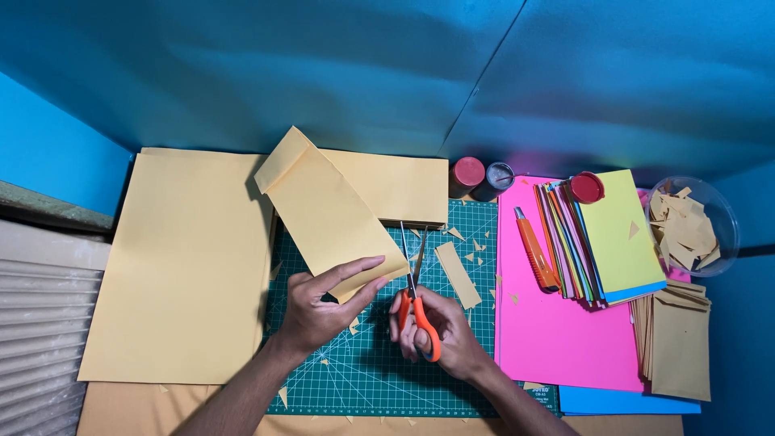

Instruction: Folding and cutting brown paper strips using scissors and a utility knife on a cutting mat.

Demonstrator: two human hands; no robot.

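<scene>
Orange-handled scissors (417, 300), gripped by the right hand (440, 335), met the folded tan paper strip (331, 211) pinched by the left hand (319, 311) at centre frame.

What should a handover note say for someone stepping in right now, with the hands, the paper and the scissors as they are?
Left hand: pinches the lower edge of a folded tan paper piece, lifted over the green cutting mat.
Right hand: grips orange-handled scissors, blades open at that paper's lower right corner.
Done: a cut tan strip and small offcuts lie on the mat; finished tan pieces fill the clear bowl.
Left: the cut at the corner is not through; a large tan sheet lies uncut at left.
</scene>
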